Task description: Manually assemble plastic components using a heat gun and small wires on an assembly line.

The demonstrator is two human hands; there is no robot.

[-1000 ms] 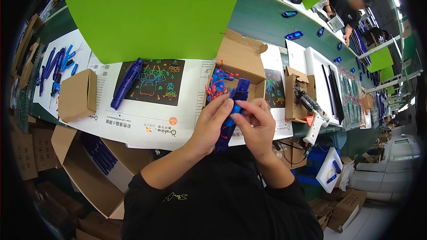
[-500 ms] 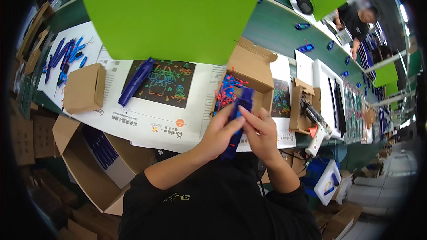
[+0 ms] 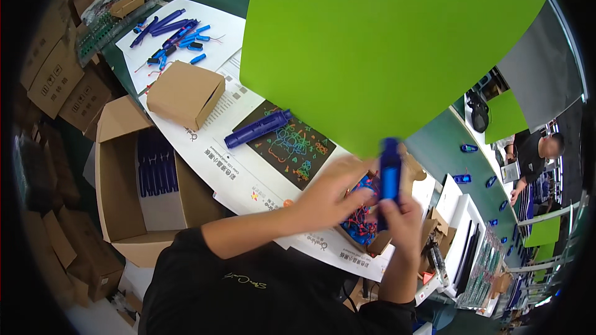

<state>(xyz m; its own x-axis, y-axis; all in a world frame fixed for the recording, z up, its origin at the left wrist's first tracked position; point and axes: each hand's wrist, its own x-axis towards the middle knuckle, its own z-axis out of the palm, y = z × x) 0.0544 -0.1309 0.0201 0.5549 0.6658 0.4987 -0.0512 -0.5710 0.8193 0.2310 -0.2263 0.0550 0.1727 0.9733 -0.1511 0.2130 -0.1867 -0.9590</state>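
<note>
My right hand (image 3: 402,220) is closed round a long dark-blue plastic housing (image 3: 390,149), held upright and blurred, with a brighter blue cylinder (image 3: 390,181) set in it. To its left, my left hand (image 3: 340,192) is smeared by motion, thumb and fingers stretched apart; no object shows in its grasp. Below the hands, a cardboard box (image 3: 380,245) holds several small blue parts with red wires (image 3: 360,220). A similar dark-blue housing (image 3: 257,129) lies across a black panel with colourful line drawings (image 3: 304,149) on the printed white sheet.
A closed cardboard box (image 3: 185,93) stands at the left, near loose housings and blue cylinders (image 3: 177,34) on white paper. An open carton (image 3: 121,192) holds a row of housings. A green board (image 3: 385,43) rises behind. A glue gun (image 3: 437,263) and a co-worker (image 3: 534,158) are at right.
The view has turned, shifting the bench rightward and tilting it. My left hand has come away from the housing, while my right hand has raised it upright above the box.
</note>
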